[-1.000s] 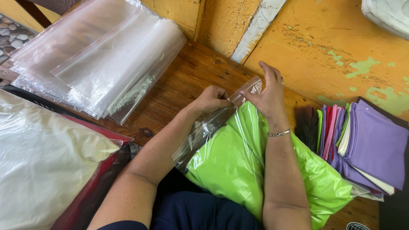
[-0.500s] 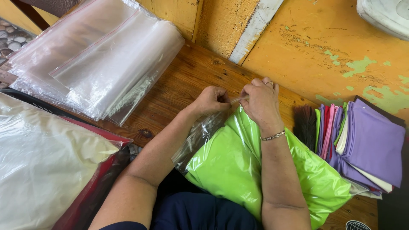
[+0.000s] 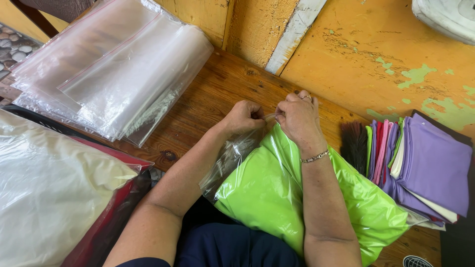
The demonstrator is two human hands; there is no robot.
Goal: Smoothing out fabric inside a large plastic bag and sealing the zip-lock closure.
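Head camera: left hand [image 3: 245, 117] and right hand [image 3: 298, 118] both pinch the top edge of a clear plastic bag holding folded lime-green cloth [image 3: 292, 193], which lies across the lap against the brown wooden table [image 3: 208, 99] (the seal itself seems hidden by fingers). Folded purple cloths [image 3: 430, 163] lie just right.

A stack of clear plastic bags [image 3: 114, 74] lay at the far left corner of the wooden surface [image 3: 217, 94]. Folded cloths [image 3: 420, 163], mostly purple with pink and green edges, sat at its right edge. A white bagged bundle [image 3: 49, 183] overlapped a red one [image 3: 111, 207] at the near left.
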